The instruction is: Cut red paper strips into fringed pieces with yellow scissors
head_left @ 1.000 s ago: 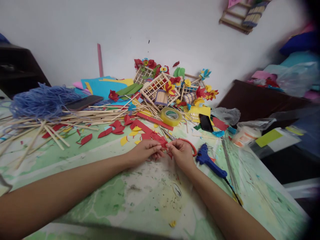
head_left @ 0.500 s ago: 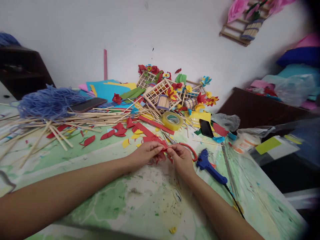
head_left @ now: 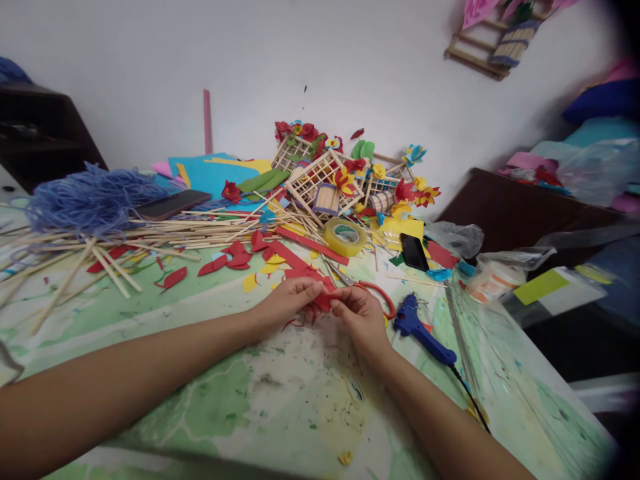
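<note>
Between my two hands is a small red paper piece [head_left: 325, 301], pinched from both sides above the table. My left hand [head_left: 293, 303] grips its left side with thumb and fingers, and my right hand [head_left: 360, 317] has its right side. Its exact shape is partly hidden by the fingers. Just behind lie red strips and scraps [head_left: 293, 257]. Red-handled scissors [head_left: 383, 293] rest beyond my right hand, their blades pointing away to the left. A blue glue gun [head_left: 423, 330] lies to the right of that hand.
Behind are a tape roll [head_left: 346, 238], thin wooden sticks [head_left: 165, 233], small lattice frames with paper flowers [head_left: 325, 180], and blue yarn [head_left: 95, 200]. One phone [head_left: 414, 252] lies right of the tape, another [head_left: 173, 205] beside the yarn. Red petal-shaped pieces [head_left: 235, 257] and yellow scraps are scattered left of centre.
The fingers have shifted slightly on the red paper, and more of it shows between them. Both hands stay in nearly the same place; the camera view has tilted a little.
</note>
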